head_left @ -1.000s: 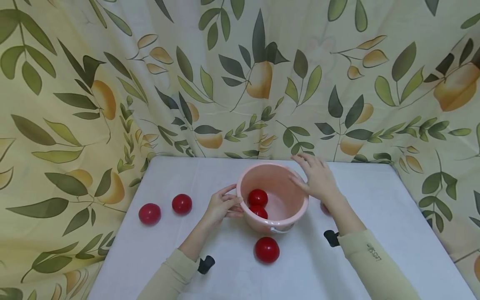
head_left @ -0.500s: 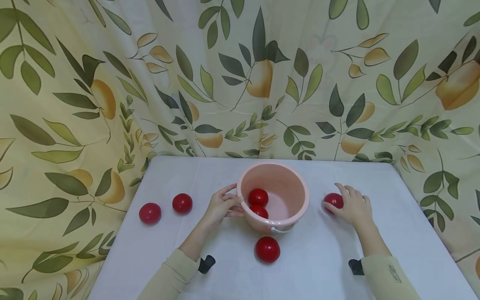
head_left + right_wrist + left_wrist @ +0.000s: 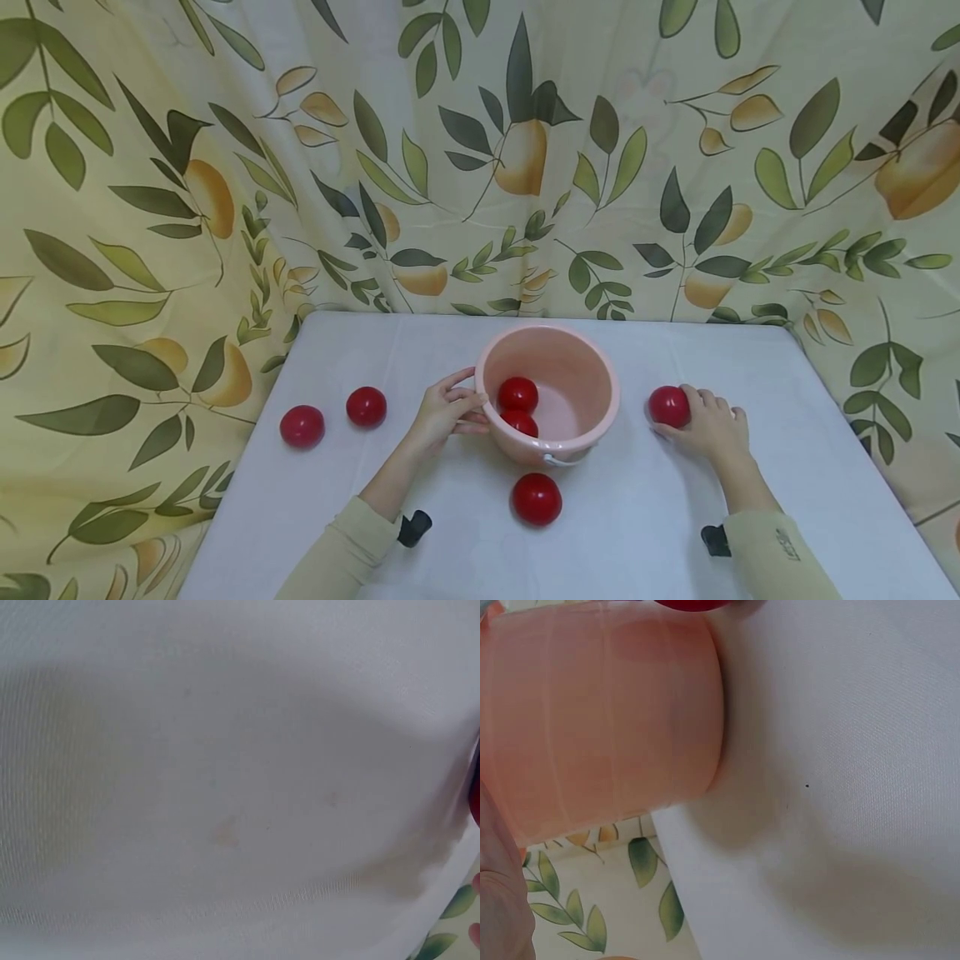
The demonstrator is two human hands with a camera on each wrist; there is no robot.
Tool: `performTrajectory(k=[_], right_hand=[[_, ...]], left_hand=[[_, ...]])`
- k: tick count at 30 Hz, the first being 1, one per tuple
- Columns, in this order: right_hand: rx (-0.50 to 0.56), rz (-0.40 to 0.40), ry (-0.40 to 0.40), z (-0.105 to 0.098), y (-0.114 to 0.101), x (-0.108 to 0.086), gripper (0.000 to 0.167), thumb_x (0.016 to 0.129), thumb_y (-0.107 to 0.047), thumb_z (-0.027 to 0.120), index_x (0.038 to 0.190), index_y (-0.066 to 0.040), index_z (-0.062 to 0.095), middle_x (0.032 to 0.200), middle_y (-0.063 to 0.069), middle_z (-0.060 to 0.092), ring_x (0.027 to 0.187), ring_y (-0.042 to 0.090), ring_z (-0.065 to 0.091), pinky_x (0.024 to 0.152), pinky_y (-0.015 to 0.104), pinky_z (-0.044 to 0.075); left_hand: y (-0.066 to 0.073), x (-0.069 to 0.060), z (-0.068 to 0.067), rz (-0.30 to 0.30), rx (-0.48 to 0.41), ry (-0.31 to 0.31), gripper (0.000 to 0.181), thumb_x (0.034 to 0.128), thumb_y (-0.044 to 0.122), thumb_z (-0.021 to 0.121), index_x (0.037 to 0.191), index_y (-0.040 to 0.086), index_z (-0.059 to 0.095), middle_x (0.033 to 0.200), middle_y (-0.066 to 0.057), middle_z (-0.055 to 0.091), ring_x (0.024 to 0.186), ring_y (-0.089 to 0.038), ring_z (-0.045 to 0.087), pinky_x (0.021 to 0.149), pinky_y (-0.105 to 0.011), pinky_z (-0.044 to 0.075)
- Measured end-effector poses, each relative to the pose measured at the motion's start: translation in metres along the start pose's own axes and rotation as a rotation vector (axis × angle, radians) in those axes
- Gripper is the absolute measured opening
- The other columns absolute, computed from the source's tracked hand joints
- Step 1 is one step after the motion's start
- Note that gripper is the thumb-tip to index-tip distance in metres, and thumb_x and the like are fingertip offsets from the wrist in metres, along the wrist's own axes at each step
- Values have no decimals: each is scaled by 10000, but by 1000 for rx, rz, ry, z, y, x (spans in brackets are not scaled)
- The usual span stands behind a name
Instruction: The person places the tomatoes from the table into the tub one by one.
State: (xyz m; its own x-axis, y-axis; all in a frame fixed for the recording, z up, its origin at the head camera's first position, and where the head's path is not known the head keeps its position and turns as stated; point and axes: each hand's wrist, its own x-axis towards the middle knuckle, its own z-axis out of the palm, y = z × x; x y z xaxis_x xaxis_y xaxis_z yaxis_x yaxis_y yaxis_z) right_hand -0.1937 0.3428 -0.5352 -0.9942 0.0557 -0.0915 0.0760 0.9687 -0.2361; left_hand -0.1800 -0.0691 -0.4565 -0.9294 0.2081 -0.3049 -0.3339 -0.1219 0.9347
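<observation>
A pink bucket (image 3: pixel 547 333) stands mid-table in the head view, with two glossy red balls (image 3: pixel 517 395) inside. My left hand (image 3: pixel 442 414) holds its rim on the left side, thumb and fingers about the edge. The bucket's ribbed wall (image 3: pixel 607 727) fills the upper left of the left wrist view. To the right of the bucket, my right hand (image 3: pixel 712 425) grips another red ball (image 3: pixel 669 407) on the table, from its right side. Only a sliver of that ball (image 3: pixel 475 796) shows at the edge of the right wrist view.
One red ball (image 3: pixel 536 500) lies just in front of the bucket. Two more, a nearer one (image 3: pixel 302 427) and a farther one (image 3: pixel 366 407), lie at the left of the white-covered table (image 3: pixel 622 533). A leaf-patterned curtain (image 3: pixel 480 167) hangs behind the table.
My right hand has gone from above the bucket's right rim rightward and down to the red ball, and its fingers have closed round it. The left hand and bucket have stayed put.
</observation>
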Motion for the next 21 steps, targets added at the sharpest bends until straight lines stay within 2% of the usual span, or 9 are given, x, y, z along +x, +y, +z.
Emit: performTrajectory(k=[6,9,15,21], right_hand=[[-34,-27,-5,-2,-6,5,925,666,-507,727,1273,70,334,1196,345,373,1094,519,317,901,729,223],[-66,-56,32,-11,-12,7,883,674,-488,721,1259,61,353,1174,337,395,1072,517,344,887,728,248],[-145,-159,187,-51,-37,15,810,649,-442,740,1207,29,389,1131,300,434,1019,500,405,864,702,309],[-183,-255,263,-91,-70,16,837,591,-395,790,1212,13,404,1147,288,438,1054,477,397,874,691,324]], left_hand=[[-1,1,0,3,1,-7,551,850,111,646,1354,124,424,886,-73,643,682,-202,674,648,-362,566],[-1,1,-1,3,-4,-14,553,850,107,645,1355,119,422,885,-74,642,681,-198,674,649,-365,566],[-3,3,-2,2,-13,-12,553,844,98,650,1351,116,427,882,-72,642,670,-192,672,644,-364,566],[-4,3,-2,5,-3,-15,556,843,116,655,1350,116,427,890,-81,643,678,-190,671,653,-362,565]])
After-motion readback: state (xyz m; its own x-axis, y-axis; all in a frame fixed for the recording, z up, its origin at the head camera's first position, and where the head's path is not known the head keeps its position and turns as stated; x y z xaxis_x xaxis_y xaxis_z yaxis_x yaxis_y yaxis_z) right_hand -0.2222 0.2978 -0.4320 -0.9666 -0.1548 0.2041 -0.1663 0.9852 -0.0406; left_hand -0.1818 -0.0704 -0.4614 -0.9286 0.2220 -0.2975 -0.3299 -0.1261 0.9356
